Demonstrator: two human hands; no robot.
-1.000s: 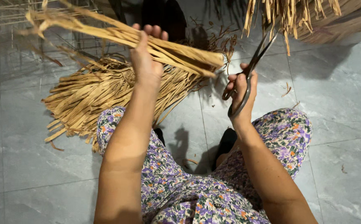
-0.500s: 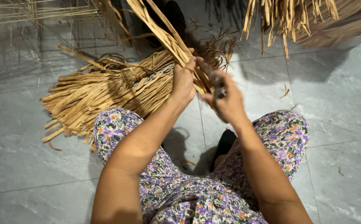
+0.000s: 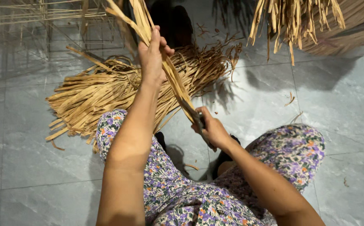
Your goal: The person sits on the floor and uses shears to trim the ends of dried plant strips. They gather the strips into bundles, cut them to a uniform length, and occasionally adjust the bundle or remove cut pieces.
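Since half a second ago the left hand [image 3: 152, 56] has risen and drawn away from the right hand [image 3: 212, 130], stretching the bunch of dry strips [image 3: 171, 77] between them. Behind lies the big pile of straw [image 3: 106, 92] on the grey tiled floor [image 3: 31, 159]; more straw [image 3: 299, 19] is cut off at the top edge. The left hand is clenched around the strips. The right hand grips dark scissors [image 3: 198, 121], mostly hidden, at the strips' lower end.

Home craft workspace: grey tiled floor [image 3: 31, 167] strewn with heaps of dried straw strips [image 3: 106, 92], wire frames [image 3: 35, 16] standing behind.
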